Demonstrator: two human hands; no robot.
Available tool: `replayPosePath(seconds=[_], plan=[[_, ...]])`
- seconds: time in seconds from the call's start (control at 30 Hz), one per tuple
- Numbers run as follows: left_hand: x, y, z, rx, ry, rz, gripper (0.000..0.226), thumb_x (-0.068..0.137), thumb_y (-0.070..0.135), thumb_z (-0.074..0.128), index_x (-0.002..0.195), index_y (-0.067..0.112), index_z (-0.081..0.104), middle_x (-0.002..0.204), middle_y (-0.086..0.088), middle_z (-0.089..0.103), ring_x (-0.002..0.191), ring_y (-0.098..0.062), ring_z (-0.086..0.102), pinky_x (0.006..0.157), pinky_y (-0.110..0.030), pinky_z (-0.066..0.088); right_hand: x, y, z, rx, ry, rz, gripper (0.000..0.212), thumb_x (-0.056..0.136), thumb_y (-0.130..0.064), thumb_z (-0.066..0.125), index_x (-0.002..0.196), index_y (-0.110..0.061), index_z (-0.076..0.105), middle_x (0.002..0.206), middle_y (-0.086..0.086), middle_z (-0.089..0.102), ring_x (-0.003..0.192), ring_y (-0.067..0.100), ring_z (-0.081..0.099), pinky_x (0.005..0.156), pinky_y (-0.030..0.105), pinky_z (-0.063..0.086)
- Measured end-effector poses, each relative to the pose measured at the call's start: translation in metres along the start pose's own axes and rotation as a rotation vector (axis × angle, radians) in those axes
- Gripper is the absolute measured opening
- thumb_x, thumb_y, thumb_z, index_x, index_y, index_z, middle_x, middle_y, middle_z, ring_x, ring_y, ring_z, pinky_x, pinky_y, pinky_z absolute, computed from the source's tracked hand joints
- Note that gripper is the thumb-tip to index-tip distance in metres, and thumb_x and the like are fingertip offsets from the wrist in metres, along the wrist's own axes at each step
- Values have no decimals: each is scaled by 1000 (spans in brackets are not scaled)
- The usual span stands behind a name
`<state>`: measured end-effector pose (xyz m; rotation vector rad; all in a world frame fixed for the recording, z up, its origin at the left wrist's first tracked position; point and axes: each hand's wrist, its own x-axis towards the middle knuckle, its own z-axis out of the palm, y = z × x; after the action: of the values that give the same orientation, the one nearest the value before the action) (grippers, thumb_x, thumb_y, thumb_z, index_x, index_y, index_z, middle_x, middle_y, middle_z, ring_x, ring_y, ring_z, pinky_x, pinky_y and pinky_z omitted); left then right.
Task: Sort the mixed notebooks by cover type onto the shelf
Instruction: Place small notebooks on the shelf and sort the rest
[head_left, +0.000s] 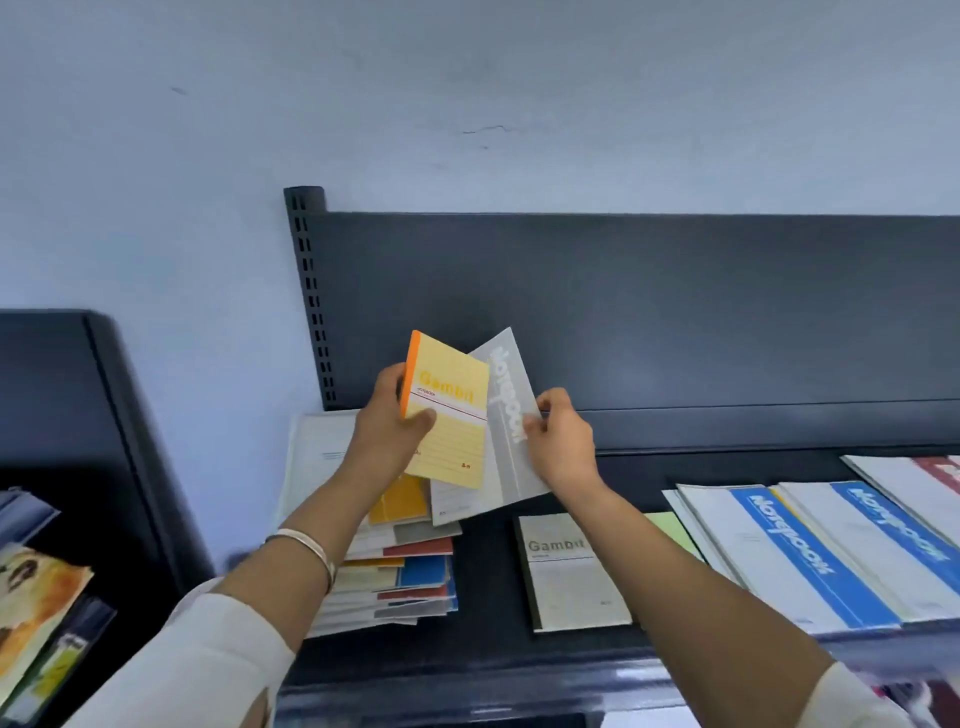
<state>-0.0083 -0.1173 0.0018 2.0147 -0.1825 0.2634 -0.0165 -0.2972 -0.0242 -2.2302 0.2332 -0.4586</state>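
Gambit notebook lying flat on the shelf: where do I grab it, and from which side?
Take the Gambit notebook by its dark spine, probably from the left. It lies flat, cover up, and bare shelf separates the spine from the mixed pile, leaving finger room; the bound edge should stay stiff. A green notebook crowds its right side.

In the middle of the frame, the yellow notebook (452, 415) with the orange spine reads "Gambit"; the small print under it is too fine to make out. Just right of it, the grey notebook (511, 415) carries "Notebook" in white along its length. Lower down, the beige notebook (571, 577) lying on the shelf (483, 597) also says "Gambit". At lower right, the left blue-banded notebook (795, 551) and the right blue-banded notebook (893, 525) each show "Notebook" in white on the band.
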Motion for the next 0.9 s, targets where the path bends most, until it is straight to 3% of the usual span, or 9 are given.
replayPosePath(seconds=[0.23, 0.4, 0.5, 0.67, 0.77, 0.83, 0.9], plan=[[-26, 49, 153, -195, -100, -151, 43, 92, 6, 53, 133, 17, 42, 121, -4, 57, 104, -21, 54, 89, -38, 48, -3, 127, -146, -54, 153, 174, 15, 97, -15, 44, 109, -7, 47, 92, 12, 59, 88, 33, 55, 75, 35, 41], [-51, 64, 250, -176, -109, -309, 39, 93, 5, 51, 130, 15, 45, 117, -7, 58, 100, -25, 55, 80, -35, 47, -12, 210, -231, -93, 163, 228, 19, 99, -17, 43, 113, -5, 47, 107, 16, 63, 89, 32, 56, 74, 35, 41], [-67, 50, 278, -38, -105, -412, 37, 92, 5, 52, 128, 11, 46, 119, -15, 59, 105, -34, 56, 86, -41, 49, -12, 241, -254, -108, 121, 268, 21, 99, -18, 43, 116, -5, 46, 109, 18, 63, 94, 33, 58, 75, 36, 41], [-91, 27, 293, 258, -131, -454, 36, 91, 1, 51, 126, 3, 45, 123, -20, 56, 113, -37, 51, 87, -34, 39, -12, 265, -258, -107, 10, 252, 23, 100, -23, 43, 118, -9, 43, 110, 13, 62, 83, 21, 54, 74, 33, 44], [-95, 26, 295, 501, -151, -369, 49, 90, 10, 55, 135, 12, 38, 134, -19, 42, 121, -36, 42, 98, -40, 37, -11, 272, -253, -82, -43, 245, 17, 100, -24, 44, 112, -13, 41, 110, 12, 62, 85, 20, 57, 77, 34, 49], [-95, 32, 298, 758, -194, -245, 59, 90, 26, 56, 142, 23, 30, 146, -11, 26, 133, -33, 28, 106, -42, 31, -8, 274, -250, -76, -62, 251, 16, 100, -24, 44, 112, -14, 42, 112, 12, 62, 87, 21, 59, 79, 36, 50], [-95, 37, 305, 833, -302, -90, 63, 90, 37, 54, 146, 29, 25, 154, -4, 15, 141, -28, 17, 111, -43, 24, -4, 274, -247, -69, -82, 275, 20, 99, -23, 44, 116, -12, 42, 114, 13, 62, 93, 25, 62, 83, 39, 52]])
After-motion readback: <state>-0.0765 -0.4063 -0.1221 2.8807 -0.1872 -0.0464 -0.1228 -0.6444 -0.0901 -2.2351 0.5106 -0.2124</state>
